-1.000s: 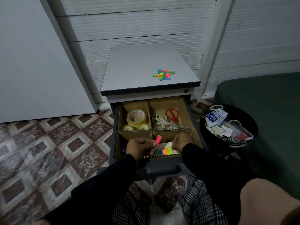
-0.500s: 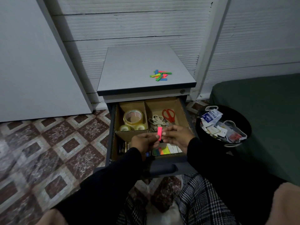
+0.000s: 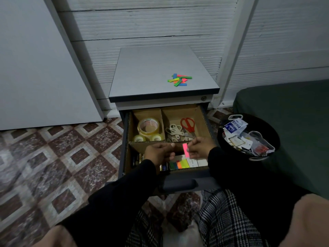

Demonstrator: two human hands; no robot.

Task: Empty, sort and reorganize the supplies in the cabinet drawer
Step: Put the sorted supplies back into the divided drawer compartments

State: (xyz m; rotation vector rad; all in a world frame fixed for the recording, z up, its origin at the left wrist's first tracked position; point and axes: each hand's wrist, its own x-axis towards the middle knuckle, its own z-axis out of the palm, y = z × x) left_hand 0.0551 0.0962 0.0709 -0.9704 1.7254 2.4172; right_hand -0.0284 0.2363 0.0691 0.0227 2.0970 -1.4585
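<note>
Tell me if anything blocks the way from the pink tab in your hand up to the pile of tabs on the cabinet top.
Nothing visible does. The right hand pinches the pink tab above the open drawer; the space up to the tab pile on the cabinet top shows nothing in between.

Dim, perhaps overhead light; warped edges.

Two hands over the drawer: left (image 3: 159, 153), right (image 3: 201, 147). One pink strip (image 3: 185, 150) between them. Three tape rolls in the back left compartment: one large (image 3: 148, 126), two small (image 3: 139, 138) (image 3: 156, 137). One pair of red-handled scissors (image 3: 187, 124); beige-handled scissors (image 3: 175, 132) beside them, count unclear. One row of coloured tabs (image 3: 179, 164) in the front compartment. One loose pile of coloured strips (image 3: 179, 80) on the cabinet top (image 3: 142, 75), too tangled to count. One black bin (image 3: 272, 134) on the floor.
</note>
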